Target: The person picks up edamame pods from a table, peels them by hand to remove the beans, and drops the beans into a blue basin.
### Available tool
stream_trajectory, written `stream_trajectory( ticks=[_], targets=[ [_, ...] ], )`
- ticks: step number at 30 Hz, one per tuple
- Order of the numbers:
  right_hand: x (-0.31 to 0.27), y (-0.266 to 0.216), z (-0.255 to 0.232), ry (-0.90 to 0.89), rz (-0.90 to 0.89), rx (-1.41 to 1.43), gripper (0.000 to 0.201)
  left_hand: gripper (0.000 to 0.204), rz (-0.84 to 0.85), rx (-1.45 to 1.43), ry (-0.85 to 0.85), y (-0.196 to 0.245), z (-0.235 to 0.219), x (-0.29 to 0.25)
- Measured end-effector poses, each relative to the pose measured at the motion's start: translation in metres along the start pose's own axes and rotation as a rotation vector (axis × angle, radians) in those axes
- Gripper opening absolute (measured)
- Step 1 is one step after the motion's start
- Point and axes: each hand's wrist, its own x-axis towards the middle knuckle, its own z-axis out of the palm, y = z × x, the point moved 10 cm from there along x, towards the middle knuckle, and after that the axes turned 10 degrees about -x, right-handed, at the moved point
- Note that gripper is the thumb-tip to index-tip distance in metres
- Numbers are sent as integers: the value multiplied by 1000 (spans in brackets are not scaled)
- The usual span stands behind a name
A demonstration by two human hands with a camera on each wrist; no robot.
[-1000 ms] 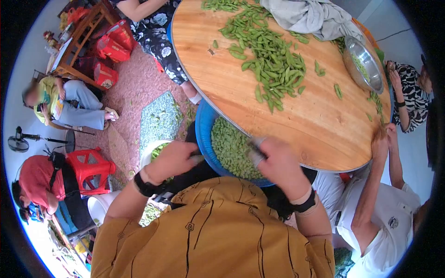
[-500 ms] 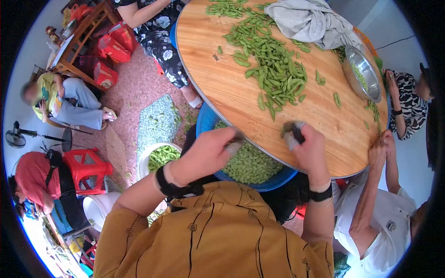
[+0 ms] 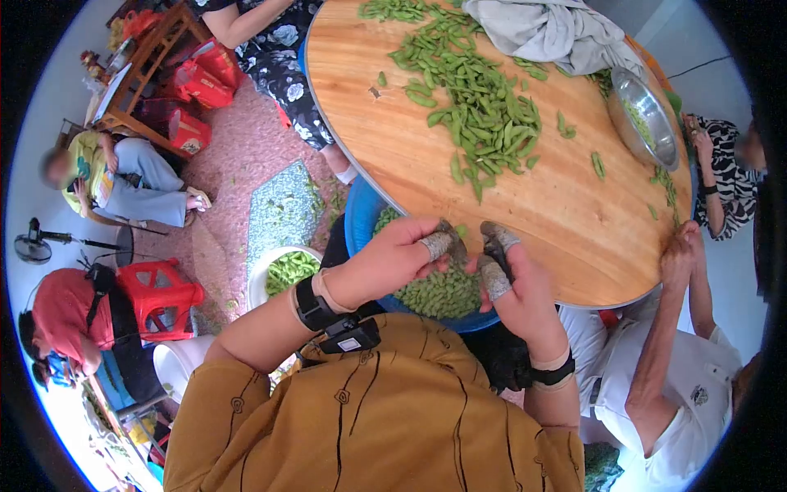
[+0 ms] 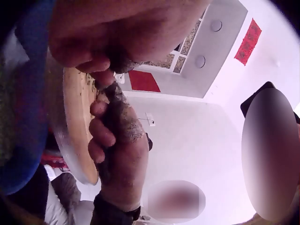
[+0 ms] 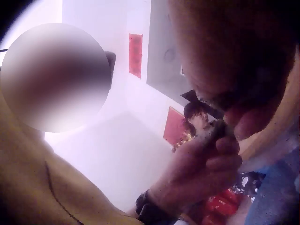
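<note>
My left hand [image 3: 414, 246] and right hand [image 3: 520, 283] meet over a blue basin [image 3: 358, 221] of shelled green beans [image 3: 438, 295], by the table's near edge. Grey wrapping covers the thumbs and forefingers. A bit of a green soybean pod [image 3: 461, 232] shows at the left fingertips; the hands pinch it between them, and the fingers hide most of it. In the left wrist view the right hand [image 4: 124, 145] has its fingers curled, its tips close against the left's. The right wrist view shows the left hand [image 5: 201, 164] curled likewise.
A pile of soybean pods [image 3: 492, 123] lies on the round wooden table [image 3: 369, 123], with a grey cloth [image 3: 549, 37] and a steel bowl [image 3: 627, 107]. A white bucket [image 3: 256, 279] of pods stands left of the basin. A person's hands [image 3: 680, 250] are at the table's right edge.
My right hand has come back from over the tabletop towards the basin. The left has moved slightly right, and the two hands now meet.
</note>
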Motion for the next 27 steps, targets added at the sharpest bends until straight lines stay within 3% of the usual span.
stream_trajectory(
  ticks=[4, 10, 12, 16, 18, 19, 21, 22, 24, 25, 27],
  targets=[
    [-3, -12, 7, -34, -73, -4, 45, 14, 39, 68, 24, 1, 2, -3],
    [-4, 1, 13, -69, -1, 123, 45, 11, 295, 252, -21, 6, 11, -1],
    [-4, 9, 17, -101, 45, 272, 37, 12, 450, 665, -11, 19, 20, -10],
    [-8, 9, 23, -177, 174, 482, 27, 13, 485, 708, -75, 33, 30, -19],
    [-15, 11, 32, -236, 290, 645, 22, 15, -175, -200, -140, -22, 22, -15],
    [-16, 11, 36, -237, 292, 648, 22, 15, -179, -200, -140, -26, 22, -17],
    [-15, 9, 41, -208, 228, 677, 21, 25, -321, -819, -199, -41, 36, -25],
    [-16, 13, 44, -208, 230, 679, 21, 25, -323, -820, -197, -47, 36, -25],
    [-15, 14, 47, -204, 94, 668, 23, 37, -254, -868, -429, -39, 50, -29],
    [-15, 21, 52, -208, 94, 668, 23, 37, -252, -869, -427, -40, 49, -30],
    [-12, 18, 40, -32, -139, 282, 29, 43, -369, -895, -293, -57, 40, -29]
  ],
)
